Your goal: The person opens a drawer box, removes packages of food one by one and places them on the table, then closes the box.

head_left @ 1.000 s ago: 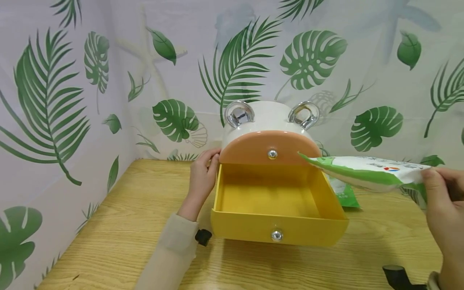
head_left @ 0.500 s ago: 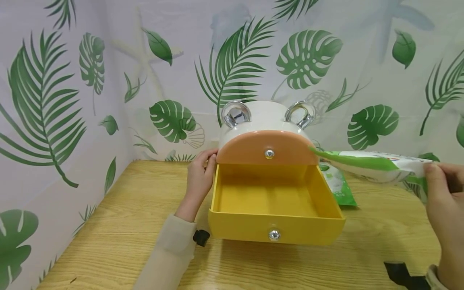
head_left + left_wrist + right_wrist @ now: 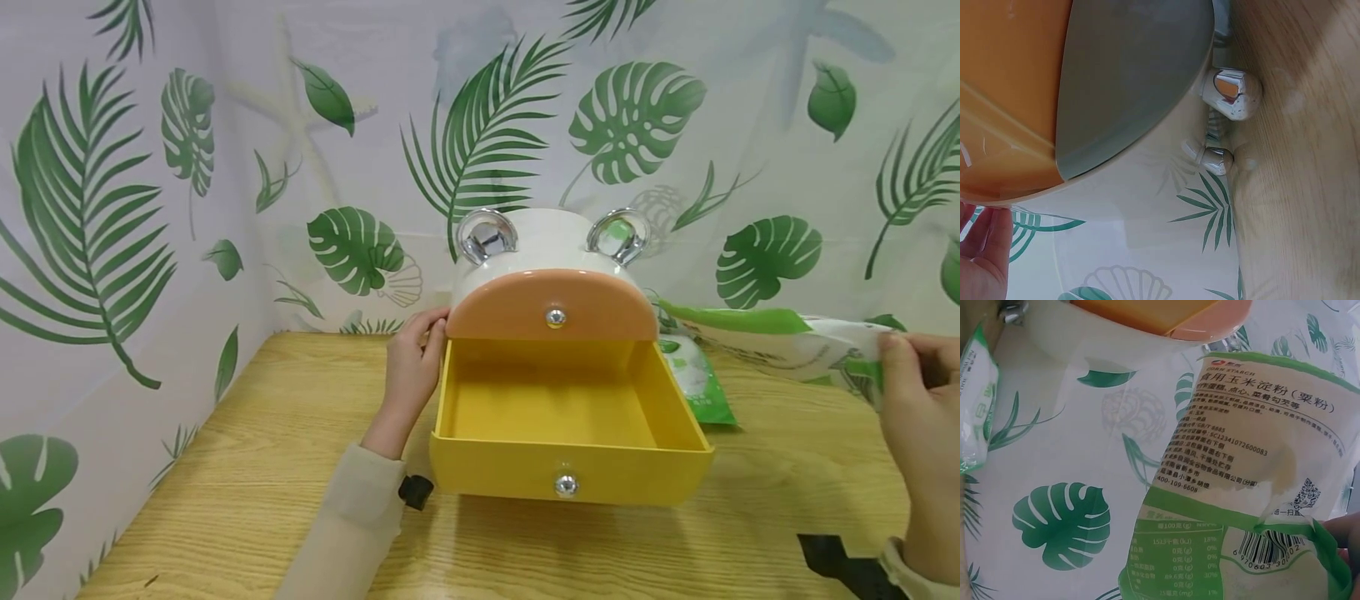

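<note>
My right hand (image 3: 926, 425) pinches one end of a white and green corn starch bag (image 3: 772, 333) between thumb and fingers. The bag stretches leftward, raised over the table behind the open drawer's right side; its printed back (image 3: 1235, 437) faces the right wrist camera. A frog-shaped drawer box (image 3: 551, 242) has a white shell, an orange upper front and silver knobs. Its yellow lower drawer (image 3: 573, 471) is pulled out, with nothing inside. Against the box's left side my left hand (image 3: 412, 358) rests, and its fingertips (image 3: 1000, 219) touch the shell edge in the left wrist view.
A second green and white bag (image 3: 701, 383) lies on the wooden table (image 3: 247, 475) to the right of the drawer. Close behind the box hangs a leaf-patterned sheet (image 3: 360, 150), which also runs along the left side.
The right hand has tilted the bag, so its printed face has turned out of sight in the head view, and the bag's far end has shifted right. The left hand keeps its place on the box.
</note>
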### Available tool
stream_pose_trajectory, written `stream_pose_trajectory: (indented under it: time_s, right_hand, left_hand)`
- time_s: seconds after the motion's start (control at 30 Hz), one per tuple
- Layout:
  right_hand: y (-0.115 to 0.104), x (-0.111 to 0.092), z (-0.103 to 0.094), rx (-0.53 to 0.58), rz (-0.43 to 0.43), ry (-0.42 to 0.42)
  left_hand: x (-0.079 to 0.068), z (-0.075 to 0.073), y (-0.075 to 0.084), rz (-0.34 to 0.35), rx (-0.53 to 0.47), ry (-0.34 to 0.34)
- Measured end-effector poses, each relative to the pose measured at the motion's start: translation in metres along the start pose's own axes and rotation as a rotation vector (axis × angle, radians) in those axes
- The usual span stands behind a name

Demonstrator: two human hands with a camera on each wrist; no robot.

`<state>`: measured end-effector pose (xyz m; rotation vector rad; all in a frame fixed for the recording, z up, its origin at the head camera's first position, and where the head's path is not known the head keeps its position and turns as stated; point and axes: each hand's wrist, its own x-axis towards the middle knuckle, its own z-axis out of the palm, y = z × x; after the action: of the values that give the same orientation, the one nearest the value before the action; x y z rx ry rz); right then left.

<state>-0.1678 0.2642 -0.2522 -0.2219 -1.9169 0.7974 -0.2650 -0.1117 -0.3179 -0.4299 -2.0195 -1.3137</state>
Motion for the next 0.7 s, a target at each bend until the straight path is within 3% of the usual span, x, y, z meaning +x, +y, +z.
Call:
stream_pose_trajectory:
  time_s: [0.17,0.47,0.7]
  right_hand:
    - [0.005,0.002,0.003,0.0,0.03,-0.025]
    - [0.013,0.004,0.006,-0.097,0.192,-0.163]
    - [0.022,0.005,0.009,-0.164,0.176,-0.22]
  left_hand:
    - [0.0,0.0,-0.001,-0.003,0.004,0.003]
    - [0.0,0.001,-0.002,-0.007,-0.001,-0.003]
    - [-0.001,0.0,-0.001,-0.01,-0.01,-0.006]
